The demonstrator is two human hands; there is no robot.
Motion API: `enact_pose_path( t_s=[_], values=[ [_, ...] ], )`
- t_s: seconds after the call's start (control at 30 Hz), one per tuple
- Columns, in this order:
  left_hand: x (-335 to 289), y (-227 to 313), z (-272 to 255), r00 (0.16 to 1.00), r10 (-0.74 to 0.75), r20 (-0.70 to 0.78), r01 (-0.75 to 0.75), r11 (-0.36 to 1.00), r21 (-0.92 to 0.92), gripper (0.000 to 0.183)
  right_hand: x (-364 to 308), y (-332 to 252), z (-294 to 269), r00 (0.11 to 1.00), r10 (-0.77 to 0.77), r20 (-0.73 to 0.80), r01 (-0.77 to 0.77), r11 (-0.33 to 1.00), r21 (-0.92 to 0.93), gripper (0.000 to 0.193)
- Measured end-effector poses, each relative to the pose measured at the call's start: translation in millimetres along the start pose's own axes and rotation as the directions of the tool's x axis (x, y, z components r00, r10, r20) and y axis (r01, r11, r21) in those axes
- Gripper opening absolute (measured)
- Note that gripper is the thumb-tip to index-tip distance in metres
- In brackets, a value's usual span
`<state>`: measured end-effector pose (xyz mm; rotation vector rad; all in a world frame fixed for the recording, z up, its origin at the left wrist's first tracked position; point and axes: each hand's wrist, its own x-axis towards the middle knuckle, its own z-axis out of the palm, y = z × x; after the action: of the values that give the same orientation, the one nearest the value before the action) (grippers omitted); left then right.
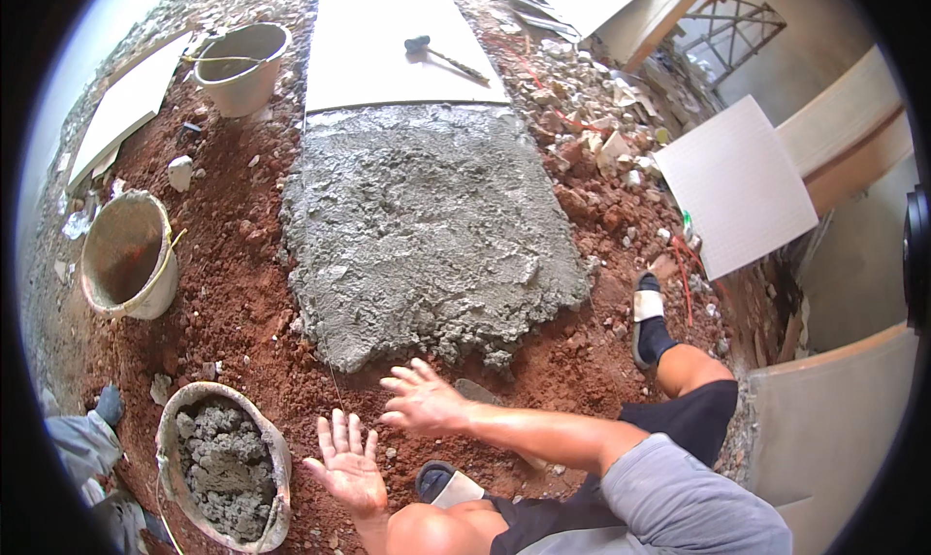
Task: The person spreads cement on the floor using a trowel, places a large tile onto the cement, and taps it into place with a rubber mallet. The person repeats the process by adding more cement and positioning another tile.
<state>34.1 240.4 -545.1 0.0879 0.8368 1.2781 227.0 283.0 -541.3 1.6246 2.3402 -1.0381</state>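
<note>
My left hand (349,466) is raised palm up over the red soil, fingers spread, with nothing in it. Just above and to its right, my right hand (427,398) reaches across with parted fingers, also holding nothing. Both hover near the front edge of a thick bed of wet grey mortar (427,230), whose surface is rough. Partly hidden under my right forearm, a flat grey blade-like piece (475,392) lies on the soil. To the left of my left hand stands a bucket (282,477) loaded with lumpy mortar (223,468).
Beyond the mortar lies a large white slab (388,31) with a mallet (448,60) on it. Two more buckets, one nearer (160,288) and one farther (242,94), stand left. Rubble and boards (737,186) line the right. Another person's leg (82,448) shows lower left.
</note>
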Motion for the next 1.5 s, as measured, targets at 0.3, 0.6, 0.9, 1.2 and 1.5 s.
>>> enact_pose_path(
  t_s=[0.3, 0.6, 0.9, 1.2, 1.5],
  values=[
    [-1.7, -17.6, 37.0, 0.949, 0.090, 0.303, -0.311, 0.429, 0.848, 0.071, -150.8, 258.8, -159.6, 0.892, 0.143, -0.429, -0.325, 0.863, -0.387, 0.042],
    [10.3, -67.8, 264.7, 0.941, 0.070, 0.331, -0.328, -0.041, 0.944, 0.052, -469.3, 503.8, -293.0, 0.156, 0.729, -0.666, -0.919, 0.355, 0.173, 0.050],
    [52.9, -173.1, 433.4, 0.924, -0.139, 0.357, -0.382, -0.394, 0.836, 0.039, -779.5, 680.8, -354.7, -0.485, 0.482, -0.729, -0.867, -0.156, 0.474, 0.046],
    [145.6, -269.1, 489.6, 0.933, -0.243, 0.266, -0.360, -0.643, 0.676, 0.045, -927.2, 753.3, -381.9, -0.577, 0.272, -0.770, -0.802, -0.369, 0.470, 0.048],
    [167.1, -321.4, 504.0, 0.945, -0.190, 0.267, -0.319, -0.718, 0.619, 0.045, -945.8, 785.9, -401.6, -0.590, 0.467, -0.659, -0.800, -0.233, 0.552, 0.044]
  ],
)
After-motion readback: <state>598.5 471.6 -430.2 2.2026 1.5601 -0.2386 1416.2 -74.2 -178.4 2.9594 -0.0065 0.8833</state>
